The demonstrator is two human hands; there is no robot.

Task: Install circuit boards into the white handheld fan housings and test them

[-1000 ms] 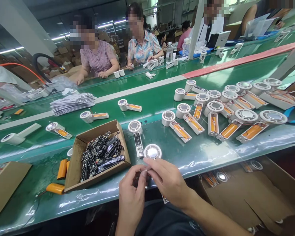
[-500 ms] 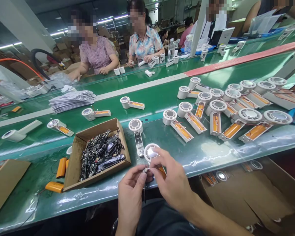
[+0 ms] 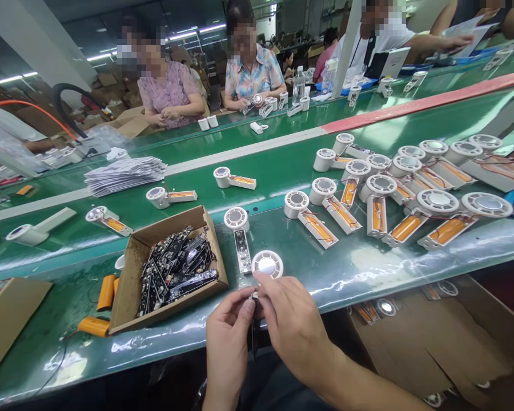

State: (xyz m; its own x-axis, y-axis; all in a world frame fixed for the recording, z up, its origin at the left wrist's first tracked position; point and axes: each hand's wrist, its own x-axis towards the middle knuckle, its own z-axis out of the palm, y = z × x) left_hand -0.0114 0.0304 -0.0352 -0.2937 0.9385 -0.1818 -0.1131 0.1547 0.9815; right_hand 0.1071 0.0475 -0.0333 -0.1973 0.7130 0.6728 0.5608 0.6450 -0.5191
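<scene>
My left hand [image 3: 230, 328] is closed in a pinch on a thin dark circuit board [image 3: 253, 337], seen edge-on and hanging below the fingers. At its top a small white connector [image 3: 253, 295] shows between my fingertips. My right hand [image 3: 297, 325] has its thumb and fingers closed against that connector from the right, which partly hides it. Just beyond the hands lies a round white fan head [image 3: 267, 265]; its handle is hidden behind my right hand. Beside it rests a white fan [image 3: 236, 220] with a black board in its handle.
A cardboard box [image 3: 124, 274] full of black circuit boards stands at left, with orange battery packs [image 3: 93, 326] beside it. Several white fans [image 3: 321, 228] with orange batteries crowd the right. Across the green conveyor [image 3: 282, 151], co-workers sit; a paper stack [image 3: 126, 176] lies there.
My right hand has closed in nearer the connector, its fingers more curled. The fans on the conveyor have shifted slightly right. Across the belt, co-workers' hands have moved.
</scene>
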